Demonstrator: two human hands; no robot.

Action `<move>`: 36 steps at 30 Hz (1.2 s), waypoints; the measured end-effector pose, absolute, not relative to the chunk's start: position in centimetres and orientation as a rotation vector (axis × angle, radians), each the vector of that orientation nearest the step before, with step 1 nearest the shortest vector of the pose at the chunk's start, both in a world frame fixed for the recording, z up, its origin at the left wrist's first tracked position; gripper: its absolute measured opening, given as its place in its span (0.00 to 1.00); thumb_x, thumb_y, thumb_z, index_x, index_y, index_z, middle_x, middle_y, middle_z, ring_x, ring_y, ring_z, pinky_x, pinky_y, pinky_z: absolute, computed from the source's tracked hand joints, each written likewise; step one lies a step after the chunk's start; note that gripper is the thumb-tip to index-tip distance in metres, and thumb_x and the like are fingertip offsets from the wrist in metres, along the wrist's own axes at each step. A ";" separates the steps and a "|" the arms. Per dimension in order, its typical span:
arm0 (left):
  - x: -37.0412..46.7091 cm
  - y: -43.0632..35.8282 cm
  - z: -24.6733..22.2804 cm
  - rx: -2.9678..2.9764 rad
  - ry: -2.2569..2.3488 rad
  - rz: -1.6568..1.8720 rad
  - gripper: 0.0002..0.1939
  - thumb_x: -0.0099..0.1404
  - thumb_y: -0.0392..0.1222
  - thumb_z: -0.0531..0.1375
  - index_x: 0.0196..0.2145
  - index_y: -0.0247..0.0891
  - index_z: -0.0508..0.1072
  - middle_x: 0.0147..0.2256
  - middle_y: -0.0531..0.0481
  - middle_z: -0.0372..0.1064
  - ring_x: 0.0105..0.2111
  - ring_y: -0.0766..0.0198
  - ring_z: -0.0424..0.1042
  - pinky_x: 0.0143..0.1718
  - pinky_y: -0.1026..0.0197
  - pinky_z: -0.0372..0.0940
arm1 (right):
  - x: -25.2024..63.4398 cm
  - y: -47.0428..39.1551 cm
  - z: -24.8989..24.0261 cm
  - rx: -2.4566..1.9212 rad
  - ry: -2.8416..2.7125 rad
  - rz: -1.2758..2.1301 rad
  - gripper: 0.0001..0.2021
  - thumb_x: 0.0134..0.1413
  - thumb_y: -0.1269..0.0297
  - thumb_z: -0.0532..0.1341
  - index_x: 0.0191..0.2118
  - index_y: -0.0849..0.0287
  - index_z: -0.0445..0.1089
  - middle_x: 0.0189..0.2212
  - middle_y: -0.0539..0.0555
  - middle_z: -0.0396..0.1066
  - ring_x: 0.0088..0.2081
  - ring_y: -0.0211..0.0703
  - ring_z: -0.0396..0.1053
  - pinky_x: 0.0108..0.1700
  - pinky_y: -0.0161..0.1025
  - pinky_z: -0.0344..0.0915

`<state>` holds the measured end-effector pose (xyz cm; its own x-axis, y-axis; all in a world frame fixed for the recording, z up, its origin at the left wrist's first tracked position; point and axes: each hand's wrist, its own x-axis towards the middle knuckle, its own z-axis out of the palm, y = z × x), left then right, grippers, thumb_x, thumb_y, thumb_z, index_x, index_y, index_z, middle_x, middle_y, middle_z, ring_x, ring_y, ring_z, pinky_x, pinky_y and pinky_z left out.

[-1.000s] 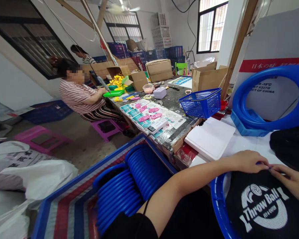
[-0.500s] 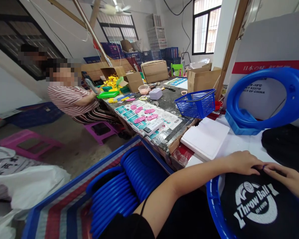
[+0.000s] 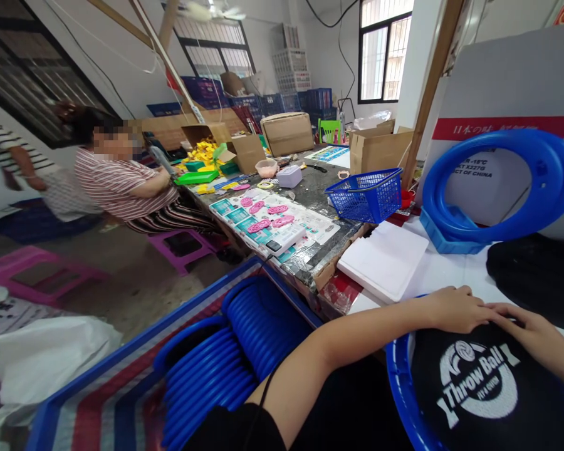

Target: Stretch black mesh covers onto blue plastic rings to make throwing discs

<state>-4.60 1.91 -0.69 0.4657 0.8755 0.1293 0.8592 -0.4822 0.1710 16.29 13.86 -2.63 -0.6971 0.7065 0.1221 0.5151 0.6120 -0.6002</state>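
A round black cloth printed "Throw Ball" lies within a blue plastic ring at the lower right, in front of me. My left hand is closed over the far edge of the cloth and ring, its fingers curled down. Right beside it my right hand grips the same edge, and the fingertips of both hands meet there. What lies under the fingers is hidden. Behind the hands, more blue rings stand upright in a light blue holder. Black cloth lies to their front right.
A white foam slab and a blue basket are ahead. Stacked blue rings fill a striped bag at my left. A co-worker in a striped shirt sits at the long table; another person stands behind.
My hands have shifted slightly along the far edge and pressed closer together, still gripping the cloth. A person in stripes has come into view at the far left.
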 end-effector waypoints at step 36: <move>-7.0 0.0 1.6 2.328 2.231 0.315 0.20 0.78 0.42 0.56 0.62 0.36 0.75 0.75 0.29 0.52 0.75 0.33 0.52 0.72 0.21 0.45 | 23.2 15.3 1.5 -1.244 -2.400 0.789 0.20 0.59 0.64 0.63 0.57 0.54 0.74 0.38 0.53 0.79 0.37 0.46 0.74 0.43 0.42 0.71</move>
<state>-7.04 0.04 1.62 0.0349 0.9777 0.2069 0.9968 -0.0489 0.0632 23.24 15.27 1.52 -0.5678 0.8225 0.0314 0.6434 0.4673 -0.6063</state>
